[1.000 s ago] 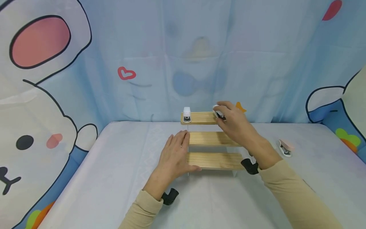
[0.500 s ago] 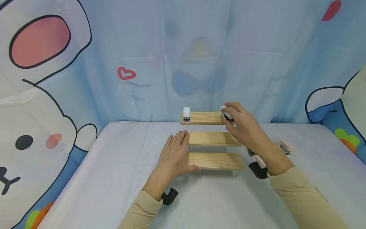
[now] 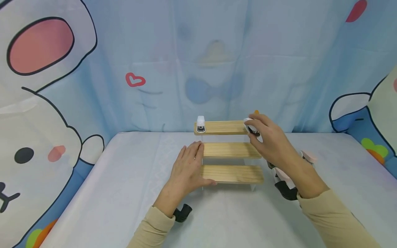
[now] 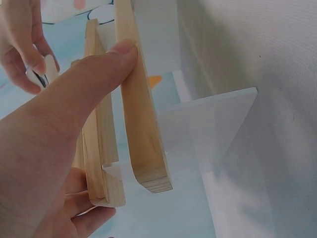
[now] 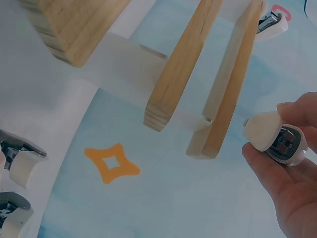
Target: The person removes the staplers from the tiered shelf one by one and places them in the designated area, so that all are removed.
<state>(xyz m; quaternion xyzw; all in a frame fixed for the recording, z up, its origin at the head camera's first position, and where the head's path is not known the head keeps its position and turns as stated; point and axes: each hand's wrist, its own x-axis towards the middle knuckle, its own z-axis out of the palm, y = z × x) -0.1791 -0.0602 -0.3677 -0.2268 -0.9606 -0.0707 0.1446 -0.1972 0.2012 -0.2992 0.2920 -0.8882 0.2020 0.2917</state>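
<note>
A three-tier wooden shelf rack [image 3: 231, 150] with pale, see-through side supports stands on the table. My left hand [image 3: 186, 168] grips its left side; in the left wrist view the thumb [image 4: 111, 64] presses the lowest board and the fingers curl round the end of the board above. Between thumb and fingers, my right hand [image 3: 276, 146] pinches a small white stapler [image 5: 267, 131] at the right end of the top board [image 3: 221, 127]. The right wrist view shows it a little apart from that board. Another white stapler [image 3: 201, 123] stands on the top board's left end.
Right of the rack, a pink-topped stapler [image 3: 309, 157] lies on the white table cover [image 3: 124, 193]. Another pink one [image 3: 281, 174] and a dark-edged item [image 3: 271, 165] are partly hidden by the right arm. A blue cartoon curtain [image 3: 161, 103] hangs behind.
My right hand has slid rightward along the top board with the white stapler, now reaching its right end. The left hand stays on the rack.
</note>
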